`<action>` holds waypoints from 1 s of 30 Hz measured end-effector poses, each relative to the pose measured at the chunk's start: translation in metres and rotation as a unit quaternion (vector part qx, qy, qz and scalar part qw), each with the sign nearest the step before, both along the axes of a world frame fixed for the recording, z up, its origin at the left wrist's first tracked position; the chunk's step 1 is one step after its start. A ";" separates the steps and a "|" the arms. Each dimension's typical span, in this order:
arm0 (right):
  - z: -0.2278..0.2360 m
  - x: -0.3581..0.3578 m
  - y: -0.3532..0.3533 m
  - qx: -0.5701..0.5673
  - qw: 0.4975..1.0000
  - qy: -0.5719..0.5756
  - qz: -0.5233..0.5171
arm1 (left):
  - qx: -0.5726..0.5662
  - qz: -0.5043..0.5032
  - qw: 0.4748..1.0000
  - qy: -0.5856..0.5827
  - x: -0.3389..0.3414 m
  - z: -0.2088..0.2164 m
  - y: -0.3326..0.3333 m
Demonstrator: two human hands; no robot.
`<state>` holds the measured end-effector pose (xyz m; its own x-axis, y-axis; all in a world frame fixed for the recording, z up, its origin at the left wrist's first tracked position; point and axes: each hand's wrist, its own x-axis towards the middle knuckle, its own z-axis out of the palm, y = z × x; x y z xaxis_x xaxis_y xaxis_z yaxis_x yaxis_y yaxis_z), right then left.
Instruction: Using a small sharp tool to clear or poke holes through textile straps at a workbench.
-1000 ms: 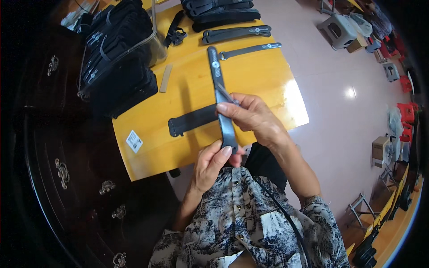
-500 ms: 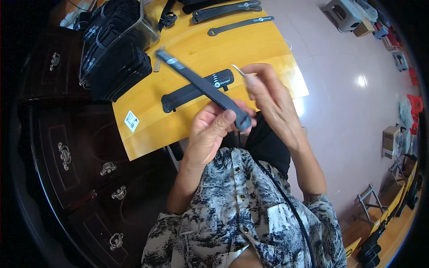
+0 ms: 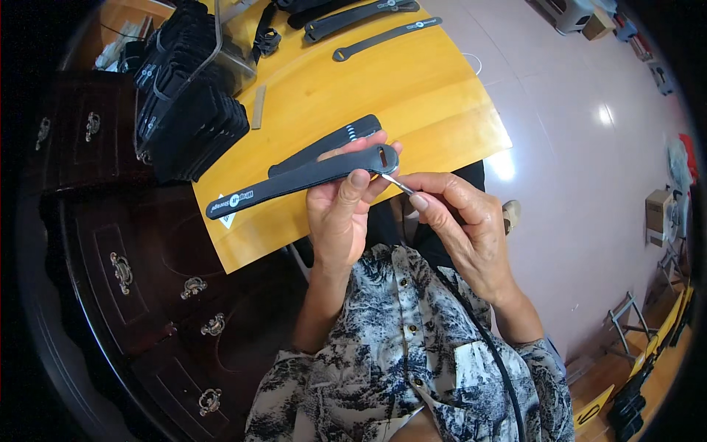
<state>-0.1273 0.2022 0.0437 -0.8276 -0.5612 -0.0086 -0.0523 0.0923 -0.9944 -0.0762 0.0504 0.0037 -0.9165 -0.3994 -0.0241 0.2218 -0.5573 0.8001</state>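
Note:
A long black strap [image 3: 294, 175] with a rounded, slotted end is gripped by my left hand [image 3: 337, 217], thumb on top and fingers underneath. Its far end reaches left over the table, and the slot faces right. Pinched in my right hand [image 3: 468, 232] is a slim pointed metal tool [image 3: 400, 184]. Its tip meets the strap's edge just below the slot; whether it goes into the material I cannot tell. Behind my left hand a wider black strap bundle [image 3: 313, 151] lies on the yellow table [image 3: 442, 110], partly hidden by my fingers.
A clear container [image 3: 239, 70] at the far left is packed with black straps [image 3: 202, 129]. A thin flat strip [image 3: 258, 107] lies beside it. Further back are a single strap [image 3: 387, 39], stacked straps [image 3: 361, 20] and a tangled strap [image 3: 267, 42]. Dark drawers [image 3: 121, 272] stand left.
The strap has swung from a diagonal to nearly level, its slotted end now up and to the right. My right hand has come down, bringing the metal tool's tip to the strap's edge.

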 end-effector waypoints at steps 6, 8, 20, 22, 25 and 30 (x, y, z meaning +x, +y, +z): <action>-0.001 -0.002 -0.004 0.015 0.999 0.042 0.010 | -0.031 0.005 0.999 0.010 0.001 -0.004 -0.002; -0.001 -0.002 -0.005 0.019 0.999 0.047 0.012 | -0.029 0.008 0.999 0.013 0.001 -0.004 -0.003; -0.001 -0.002 -0.008 0.028 0.999 0.022 0.006 | -0.043 0.019 0.997 0.054 -0.001 -0.007 -0.006; -0.001 -0.001 -0.009 0.024 1.000 -0.016 0.006 | -0.046 0.023 0.997 0.058 -0.001 -0.008 -0.005; -0.004 0.001 -0.011 -0.006 0.997 -0.071 -0.013 | -0.082 0.050 0.992 0.078 -0.004 -0.012 -0.001; -0.008 0.006 -0.018 -0.036 0.995 -0.078 -0.041 | -0.161 0.112 0.977 0.078 -0.006 -0.015 0.004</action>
<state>-0.1212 0.1843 0.0356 -0.8627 -0.4953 -0.1026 0.1083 0.0172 -0.9940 -0.0825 0.0544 -0.0111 -0.7871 -0.5548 0.2696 0.4434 -0.2051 0.8725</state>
